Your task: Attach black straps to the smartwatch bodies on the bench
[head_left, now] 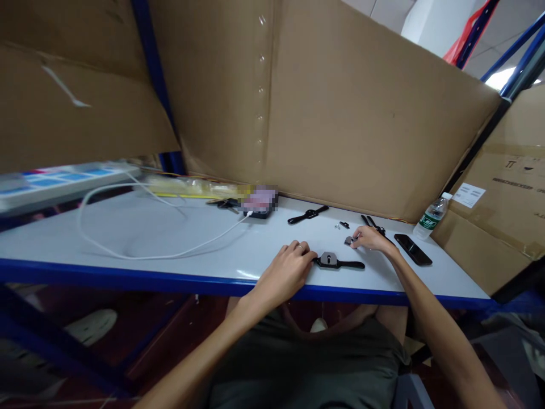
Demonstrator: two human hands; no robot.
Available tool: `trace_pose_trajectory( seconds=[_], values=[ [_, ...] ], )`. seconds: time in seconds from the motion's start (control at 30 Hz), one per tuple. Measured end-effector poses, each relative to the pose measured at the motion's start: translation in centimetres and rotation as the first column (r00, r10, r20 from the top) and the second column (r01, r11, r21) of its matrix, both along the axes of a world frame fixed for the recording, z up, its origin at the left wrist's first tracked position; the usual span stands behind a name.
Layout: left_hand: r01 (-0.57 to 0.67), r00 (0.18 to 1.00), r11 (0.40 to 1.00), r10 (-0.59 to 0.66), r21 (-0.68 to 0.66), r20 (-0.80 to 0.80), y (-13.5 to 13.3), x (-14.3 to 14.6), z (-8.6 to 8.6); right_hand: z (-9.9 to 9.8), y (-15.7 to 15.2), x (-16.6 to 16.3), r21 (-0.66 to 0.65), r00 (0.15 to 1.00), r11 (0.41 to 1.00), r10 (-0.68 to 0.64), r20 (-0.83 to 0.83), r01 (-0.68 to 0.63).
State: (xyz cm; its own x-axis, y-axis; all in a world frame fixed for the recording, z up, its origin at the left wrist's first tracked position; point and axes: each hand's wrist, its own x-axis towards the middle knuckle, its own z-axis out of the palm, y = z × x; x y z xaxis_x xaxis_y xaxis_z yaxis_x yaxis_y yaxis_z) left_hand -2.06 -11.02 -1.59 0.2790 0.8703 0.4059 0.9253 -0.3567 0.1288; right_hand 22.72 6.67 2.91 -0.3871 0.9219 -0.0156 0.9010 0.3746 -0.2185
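Near the front edge lies a black spokeshave [351,264] with a grey slotted blade [328,259] on its middle. My left hand [292,262], a ring on one finger, is closed over the spokeshave's left handle, which it mostly hides. Farther right and back, my right hand [368,238] pinches a small grey metal plate [348,240] just at the table surface. Behind it are a small black part [344,225] and several tiny silvery screws [336,226]. A second black spokeshave body [308,215] rests farther back. More black handled tools [371,221] lie partly hidden behind my right hand.
A black phone [413,250] and a water bottle [433,217] are at the right. A white cable [170,257] loops across the left side to a dark device [259,202]. Cardboard [332,113] walls the back; a blue edge [170,278] borders the white table [221,250].
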Motion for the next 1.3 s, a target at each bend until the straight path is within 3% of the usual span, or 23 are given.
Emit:
trace_pose_trajectory(
  seconds=[0.17, 0.3, 0.43, 0.53, 0.77, 0.97, 1.3],
  values=[
    [0.017, 1.0, 0.999, -0.018, 0.045, 0.019, 0.4, -0.4, -0.9, 0.0, 0.1, -0.5, 0.015, 0.996, 1.0, 0.007, -0.09, -0.005],
    [0.024, 1.0, 0.999, -0.025, 0.041, 0.016, 0.8, -0.6, -1.3, -0.3, -0.5, -0.9, 0.01, 0.942, 0.999, 0.032, -0.335, -0.031],
    [0.029, 0.999, 0.999, -0.029, 0.042, 0.012, 0.7, -0.6, -1.3, -1.3, -2.6, -2.5, -0.17, 0.714, 0.969, 0.01, -0.7, -0.18],
    [0.031, 0.999, 0.998, -0.032, 0.049, 0.028, 0.7, -0.6, -1.3, -2.2, -4.3, -4.1, -0.222, 0.547, 0.937, -0.042, -0.836, -0.268],
    [0.052, 0.997, 0.997, -0.056, 0.054, 0.062, 0.9, -0.9, -1.6, -3.1, -5.1, -5.3, -0.203, 0.494, 0.956, -0.075, -0.866, -0.211],
    [0.045, 0.997, 0.997, -0.048, 0.056, 0.062, 0.8, -1.0, -1.7, -2.9, -5.7, -5.1, -0.252, 0.495, 0.924, -0.082, -0.865, -0.287],
    [0.041, 0.997, 0.997, -0.045, 0.066, 0.056, 0.7, -0.8, -1.4, -2.9, -6.1, -5.2, -0.194, 0.463, 0.957, -0.075, -0.883, -0.216]
  ],
)
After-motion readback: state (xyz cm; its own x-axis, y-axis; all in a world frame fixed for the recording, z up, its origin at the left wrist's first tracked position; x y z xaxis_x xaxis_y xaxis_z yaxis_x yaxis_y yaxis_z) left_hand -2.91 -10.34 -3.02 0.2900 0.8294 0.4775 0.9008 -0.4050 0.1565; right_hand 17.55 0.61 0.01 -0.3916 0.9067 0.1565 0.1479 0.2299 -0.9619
